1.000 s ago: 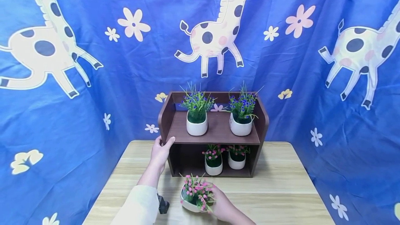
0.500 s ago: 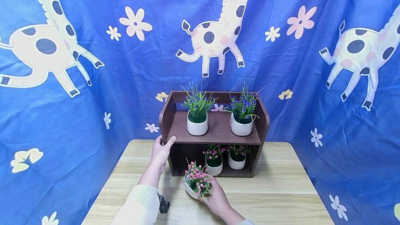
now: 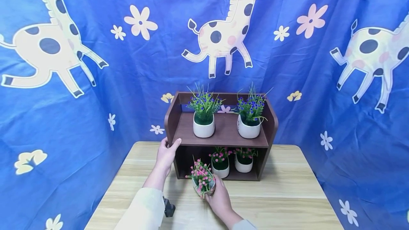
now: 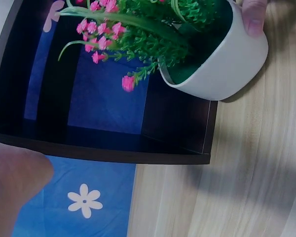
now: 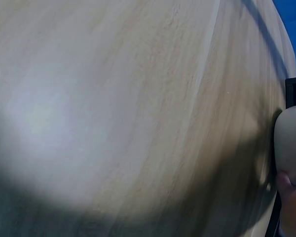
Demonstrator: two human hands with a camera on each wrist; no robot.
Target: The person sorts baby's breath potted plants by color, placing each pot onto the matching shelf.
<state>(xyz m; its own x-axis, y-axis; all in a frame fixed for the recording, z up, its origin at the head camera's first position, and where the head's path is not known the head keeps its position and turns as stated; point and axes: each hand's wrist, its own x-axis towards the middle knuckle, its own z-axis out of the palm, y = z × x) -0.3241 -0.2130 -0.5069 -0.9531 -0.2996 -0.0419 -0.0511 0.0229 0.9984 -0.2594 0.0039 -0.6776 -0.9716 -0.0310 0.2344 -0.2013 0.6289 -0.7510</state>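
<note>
My left hand [image 3: 165,158] grips the left side panel of a dark brown two-tier shelf [image 3: 223,129], thumb on its front edge. In my right hand [image 3: 220,201] is a white pot of pink artificial flowers [image 3: 202,177], held in front of the lower tier's left part. The left wrist view shows this white pot [image 4: 224,66] tilted, overlapping the lower compartment's front edge, with a fingertip [image 4: 255,17] on its side. Only part of the white pot [image 5: 290,143] appears at the right wrist view's edge.
Two white pots of blue flowers [image 3: 203,129] [image 3: 249,129] stand on the upper tier. Below are two pots of pink flowers [image 3: 220,169] [image 3: 244,165], toward the right. A small black object [image 3: 169,208] shows by the left sleeve. Blue giraffe-print curtains [image 3: 153,66] surround the wooden table [image 3: 287,194].
My right hand has carried the pink flower pot forward and slightly right, from the table's front toward the lower tier. My left hand keeps its grip on the shelf.
</note>
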